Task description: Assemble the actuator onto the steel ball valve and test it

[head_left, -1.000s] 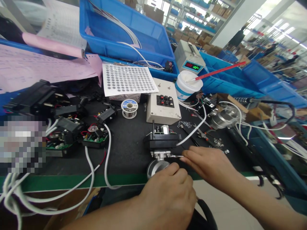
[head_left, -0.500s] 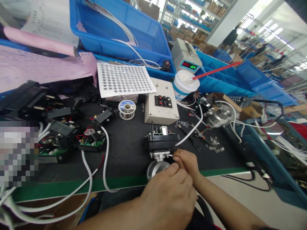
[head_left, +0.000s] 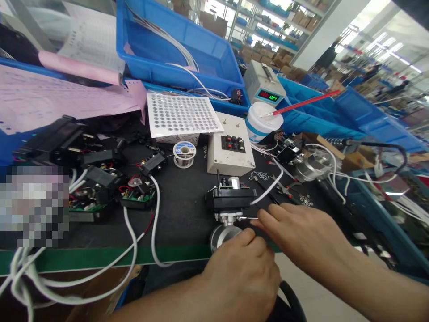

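At the bench's front edge stands a motorized valve, with a black actuator housing (head_left: 230,200) on top and a round silver metal valve body (head_left: 223,235) below. My left hand (head_left: 243,273) is closed at the near side of the valve body; its fingertips are partly hidden. In my right hand (head_left: 298,226), pinched between thumb and fingers, is a thin metal rod-like tool (head_left: 248,218). The tool's far end meets the silver bracket (head_left: 229,218) under the black housing. A white cable (head_left: 270,188) runs from the housing's right side.
Behind the valve sits a beige switch box (head_left: 231,156), with a solder spool (head_left: 183,154) to its left. Opened circuit-board units (head_left: 137,194) with white cables lie left. Pliers (head_left: 284,190), small clips and nuts lie right. A white tub (head_left: 263,123) holds a red-handled brush.
My right hand has swung outward to the right and turned, and the thin tool now shows between it and the bracket. My left hand stays by the valve body. The view has shifted slightly.
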Available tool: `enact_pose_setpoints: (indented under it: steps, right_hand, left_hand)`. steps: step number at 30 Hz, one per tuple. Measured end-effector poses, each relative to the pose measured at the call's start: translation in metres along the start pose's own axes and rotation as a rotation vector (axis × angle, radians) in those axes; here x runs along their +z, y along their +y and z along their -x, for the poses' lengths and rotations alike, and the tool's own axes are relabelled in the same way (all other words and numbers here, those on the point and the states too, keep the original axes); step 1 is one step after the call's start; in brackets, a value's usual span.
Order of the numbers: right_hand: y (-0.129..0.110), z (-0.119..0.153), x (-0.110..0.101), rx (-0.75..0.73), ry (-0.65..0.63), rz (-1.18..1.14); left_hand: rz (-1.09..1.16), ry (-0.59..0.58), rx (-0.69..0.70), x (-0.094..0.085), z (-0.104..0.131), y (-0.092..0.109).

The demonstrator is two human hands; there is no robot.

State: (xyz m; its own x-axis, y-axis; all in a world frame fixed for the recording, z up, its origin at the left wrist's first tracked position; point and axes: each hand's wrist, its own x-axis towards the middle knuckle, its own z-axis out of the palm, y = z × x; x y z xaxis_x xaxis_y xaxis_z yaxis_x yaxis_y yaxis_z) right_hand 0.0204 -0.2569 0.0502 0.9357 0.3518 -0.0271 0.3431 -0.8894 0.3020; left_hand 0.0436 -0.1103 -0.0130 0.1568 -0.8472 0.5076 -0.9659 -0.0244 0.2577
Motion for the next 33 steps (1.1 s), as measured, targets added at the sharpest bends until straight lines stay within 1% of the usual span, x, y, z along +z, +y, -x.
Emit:
enact_pose_setpoints:
  steps: [2, 4, 7, 9, 11, 13, 15, 16, 17, 19, 22, 24, 26, 28, 33]
  right_hand:
    - [0.001, -0.002, 0.001, -0.008, 0.0, 0.011]
    - [0.006, -0.002, 0.008, -0.036, 0.076, 0.005]
    - [0.013, 0.002, 0.027, -0.014, 0.206, -0.017]
    - [0.014, 0.005, 0.041, 0.029, 0.229, -0.083]
    - [0.011, 0.009, 0.057, 0.068, 0.254, -0.203]
    - [0.007, 0.012, 0.071, 0.103, 0.321, -0.312]
    - [0.004, 0.016, 0.079, 0.124, 0.384, -0.353]
    - [0.003, 0.017, 0.079, 0.126, 0.393, -0.351]
    - [0.004, 0.019, 0.077, 0.115, 0.374, -0.346]
    - [0.008, 0.023, 0.066, 0.076, 0.261, -0.335]
    - [0.017, 0.028, 0.039, 0.036, 0.079, -0.243]
    - [0.021, 0.027, 0.021, 0.042, 0.015, -0.134]
    - [0.021, 0.02, 0.005, 0.042, -0.054, -0.057]
    - [0.016, 0.008, -0.01, 0.038, -0.156, -0.02]
    - [-0.006, -0.021, -0.047, 0.038, -0.385, 0.043]
  left_hand:
    - [0.001, 0.032, 0.0, 0.003, 0.0, -0.002]
    - [-0.008, 0.081, 0.006, 0.007, -0.001, -0.005]
    - [-0.019, 0.127, 0.027, 0.012, -0.001, -0.01]
    - [-0.013, 0.135, 0.038, 0.012, -0.002, -0.012]
    - [0.0, 0.124, 0.036, 0.009, -0.003, -0.012]
    - [0.01, 0.083, 0.011, 0.006, -0.003, -0.009]
    - [0.011, 0.027, -0.008, 0.002, -0.003, -0.004]
    - [0.008, 0.004, -0.011, 0.001, -0.003, -0.001]
    - [0.005, -0.019, -0.011, 0.0, -0.002, 0.001]
    - [-0.01, -0.05, -0.008, -0.002, -0.002, 0.006]
    - [-0.033, -0.089, -0.009, -0.003, -0.002, 0.008]
    - [-0.036, -0.105, -0.009, -0.004, -0.002, 0.008]
    - [-0.034, -0.103, -0.011, -0.003, -0.002, 0.008]
    - [-0.037, -0.084, -0.017, -0.002, -0.001, 0.008]
    - [-0.033, -0.032, 0.005, 0.001, -0.002, 0.007]
